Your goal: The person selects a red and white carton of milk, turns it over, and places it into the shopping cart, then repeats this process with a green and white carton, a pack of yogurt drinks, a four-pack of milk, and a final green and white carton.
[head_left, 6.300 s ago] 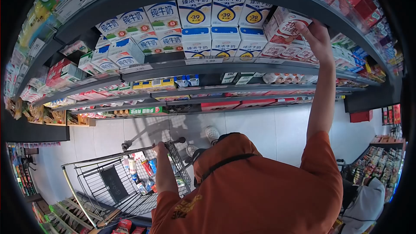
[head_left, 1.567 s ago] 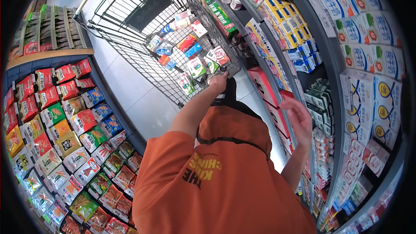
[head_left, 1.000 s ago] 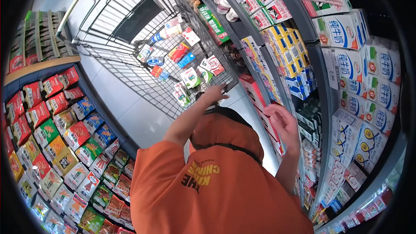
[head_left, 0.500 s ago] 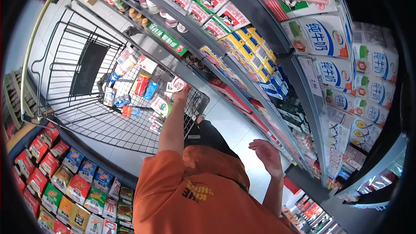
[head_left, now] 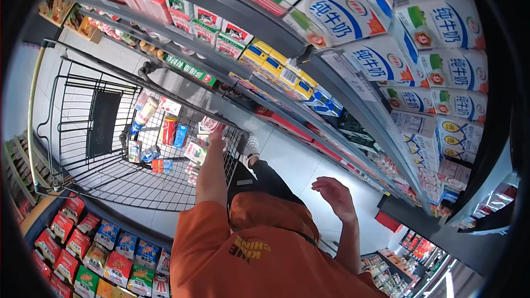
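Note:
My left hand (head_left: 217,131) reaches into the front of a black wire shopping cart (head_left: 73,152), its fingers closed on a white tub (head_left: 209,123) with red print on its round top. My forearm hides part of the cart's near end. Just below the tub lies a white and green pack (head_left: 196,152). Farther into the cart are a red pack (head_left: 169,131), a blue pack (head_left: 180,136) and an orange and blue pack (head_left: 162,166). My right hand (head_left: 335,196) hangs in the air to the right of my body, fingers loosely bent and apart, holding nothing.
Shelves with white and blue milk cartons (head_left: 381,63) and yellow packs (head_left: 279,69) run along the right. A bin of bagged goods (head_left: 118,267) stands at lower left. My shoe (head_left: 252,146) is on the tiled floor beside the cart's front.
The view has turned, so the shelves sit farther left. The cart, the tub and my left hand appear lower and slightly left together. My right hand stays raised and empty.

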Demonstrator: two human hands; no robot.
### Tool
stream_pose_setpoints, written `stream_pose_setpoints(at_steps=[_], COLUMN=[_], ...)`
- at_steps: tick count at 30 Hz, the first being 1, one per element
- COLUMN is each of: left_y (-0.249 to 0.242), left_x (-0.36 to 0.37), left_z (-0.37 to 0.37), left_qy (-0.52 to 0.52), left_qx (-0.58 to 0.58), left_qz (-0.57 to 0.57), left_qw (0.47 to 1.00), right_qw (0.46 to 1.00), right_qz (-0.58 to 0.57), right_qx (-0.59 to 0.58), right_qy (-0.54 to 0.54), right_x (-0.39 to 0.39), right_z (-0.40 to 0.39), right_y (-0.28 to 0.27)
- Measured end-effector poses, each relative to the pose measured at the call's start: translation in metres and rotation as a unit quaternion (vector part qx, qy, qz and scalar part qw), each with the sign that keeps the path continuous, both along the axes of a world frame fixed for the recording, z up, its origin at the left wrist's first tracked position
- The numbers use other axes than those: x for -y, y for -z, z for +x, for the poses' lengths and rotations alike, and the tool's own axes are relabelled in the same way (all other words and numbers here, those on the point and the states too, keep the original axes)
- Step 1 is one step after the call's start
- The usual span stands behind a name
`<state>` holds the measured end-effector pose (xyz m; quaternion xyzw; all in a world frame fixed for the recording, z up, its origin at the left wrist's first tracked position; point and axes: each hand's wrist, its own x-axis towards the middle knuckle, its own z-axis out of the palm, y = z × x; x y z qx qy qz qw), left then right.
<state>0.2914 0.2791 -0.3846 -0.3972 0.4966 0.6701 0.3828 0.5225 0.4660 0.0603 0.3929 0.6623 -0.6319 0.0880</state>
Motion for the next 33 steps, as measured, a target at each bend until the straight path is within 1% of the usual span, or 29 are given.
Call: stream_pose_setpoints(at_steps=[2, 3, 4, 6, 8, 10, 11, 12, 14, 15, 16, 17, 18, 19, 20, 22, 23, 24, 26, 28, 29, 30, 31, 32, 33], left_y=[0.009, 0.01, 0.009, 0.013, 0.011, -0.042, -0.065, -0.025, -0.117, -0.157, -0.196, -0.214, -0.233, -0.26, -0.285, -0.317, -0.334, -0.349, -0.392, -0.4, -0.407, -0.406, -0.399, -0.396, -0.411], left_x=[-0.004, 0.008, 0.02, 0.024, 0.043, 0.056, 0.059, 0.086, 0.099, 0.102, 0.105, 0.107, 0.113, 0.11, 0.106, 0.093, 0.084, 0.074, 0.038, 0.002, -0.022, -0.043, -0.063, -0.077, -0.103], left_z=[-0.004, 0.001, 0.005, -0.01, -0.01, -0.025, -0.029, -0.029, -0.031, -0.029, -0.025, -0.02, -0.011, -0.002, 0.007, 0.026, 0.038, 0.049, 0.085, 0.117, 0.136, 0.153, 0.166, 0.179, 0.194], left_qy=[0.002, 0.065, 0.113, 0.062, 0.105, 0.085, 0.059, 0.071, 0.042, 0.035, 0.035, 0.007, 0.02, 0.026, 0.031, 0.051, 0.074, 0.141, 0.204, 0.29, 0.317, 0.351, 0.403, 0.437, 0.471], left_qx=[0.092, -0.004, -0.103, -0.027, -0.157, -0.134, -0.142, -0.201, -0.263, -0.289, -0.317, -0.307, -0.324, -0.34, -0.357, -0.382, -0.389, -0.399, -0.411, -0.423, -0.45, -0.422, -0.371, -0.362, -0.351], left_qz=[-0.055, -0.023, 0.006, 0.015, 0.016, 0.008, -0.077, -0.082, -0.077, -0.066, -0.062, -0.028, -0.046, -0.027, -0.009, 0.004, 0.016, 0.011, 0.004, 0.048, 0.077, 0.117, 0.143, 0.157, 0.169], left_qw=[0.994, 0.998, 0.988, 0.998, 0.982, 0.987, 0.985, 0.974, 0.961, 0.954, 0.946, 0.951, 0.945, 0.94, 0.933, 0.923, 0.918, 0.906, 0.888, 0.857, 0.831, 0.827, 0.824, 0.808, 0.791], right_qw=[1.0, 1.0, 1.0, 1.0, 1.0, 0.999, 0.998, 0.997, 0.995, 0.993, 0.99, 0.987, 0.982, 0.972, 0.967, 0.959, 0.956, 0.954, 0.951, 0.96, 0.964, 0.961, 0.958, 0.956, 0.954], right_qz=[-0.002, -0.004, -0.007, -0.013, -0.013, -0.023, -0.019, -0.031, -0.048, -0.013, -0.024, -0.034, -0.045, -0.03, -0.032, -0.027, -0.011, -0.006, -0.002, -0.012, -0.02, -0.007, 0.004, 0.012, 0.04], right_qx=[0.003, 0.007, 0.001, -0.019, -0.024, -0.045, -0.04, -0.054, -0.082, -0.09, -0.106, -0.123, -0.14, -0.178, -0.188, -0.207, -0.218, -0.23, -0.25, -0.235, -0.23, -0.24, -0.25, -0.257, -0.277], right_qy=[0.006, 0.008, 0.008, 0.005, -0.004, -0.016, -0.033, -0.035, -0.036, -0.073, -0.087, -0.102, -0.119, -0.149, -0.167, -0.191, -0.197, -0.19, -0.184, -0.151, -0.134, -0.139, -0.14, -0.14, -0.108], right_x=[-0.002, -0.001, -0.001, 0.0, 0.004, 0.004, 0.004, 0.006, 0.004, 0.002, 0.0, -0.004, -0.009, -0.014, -0.018, -0.027, -0.031, -0.037, -0.049, -0.061, -0.068, -0.08, -0.092, -0.101, -0.108], right_z=[0.002, 0.004, 0.005, 0.004, 0.003, 0.0, -0.002, -0.004, -0.008, -0.01, -0.011, -0.013, -0.015, -0.016, -0.016, -0.011, -0.006, -0.001, 0.015, 0.033, 0.045, 0.058, 0.071, 0.087, 0.106], right_y=[0.005, 0.005, 0.005, 0.006, 0.007, 0.011, 0.01, 0.012, 0.019, 0.023, 0.026, 0.03, 0.034, 0.038, 0.04, 0.039, 0.034, 0.034, 0.033, 0.018, 0.012, 0.012, 0.014, 0.017, 0.035])
